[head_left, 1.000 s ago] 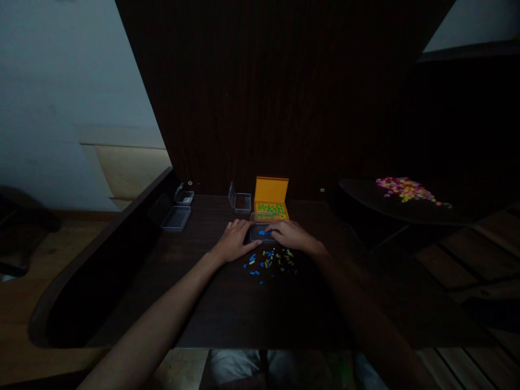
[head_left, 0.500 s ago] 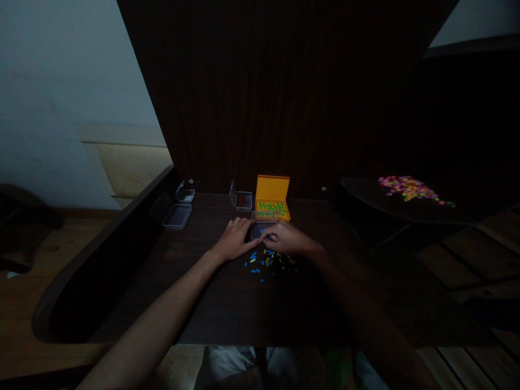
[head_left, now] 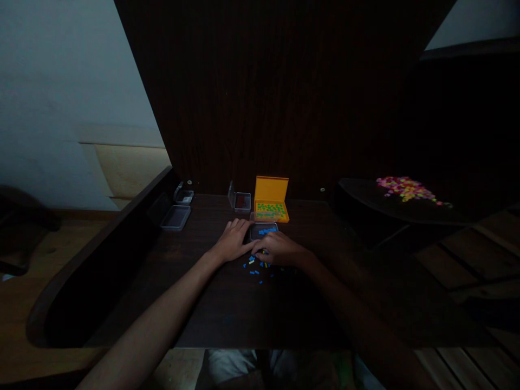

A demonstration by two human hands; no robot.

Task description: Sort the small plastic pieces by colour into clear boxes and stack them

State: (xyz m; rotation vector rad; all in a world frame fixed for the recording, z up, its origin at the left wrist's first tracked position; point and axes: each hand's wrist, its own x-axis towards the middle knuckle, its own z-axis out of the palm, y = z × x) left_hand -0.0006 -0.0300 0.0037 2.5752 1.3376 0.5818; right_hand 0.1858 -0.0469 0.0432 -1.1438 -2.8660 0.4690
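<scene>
My left hand (head_left: pixel 232 241) lies flat on the dark desk (head_left: pixel 227 303), fingers stretched out, touching the left side of a small clear tray (head_left: pixel 264 231) that holds blue pieces. My right hand (head_left: pixel 277 251) rests just in front of that tray, fingers curled down over a scatter of small blue and yellow pieces (head_left: pixel 254 267). What its fingertips hold is hidden. Behind the tray stands an open orange box (head_left: pixel 271 206) with green and yellow pieces inside.
A small open clear box (head_left: pixel 241 201) sits left of the orange box. Two more clear boxes (head_left: pixel 176 216) lie at the desk's far left. A pile of pink and yellow pieces (head_left: pixel 404 189) lies on a dark surface to the right. A dark panel rises behind the desk.
My right hand has pulled back from over the blue tray toward me and now covers the loose pieces. The tray's blue pieces are uncovered. My left hand has stayed in place.
</scene>
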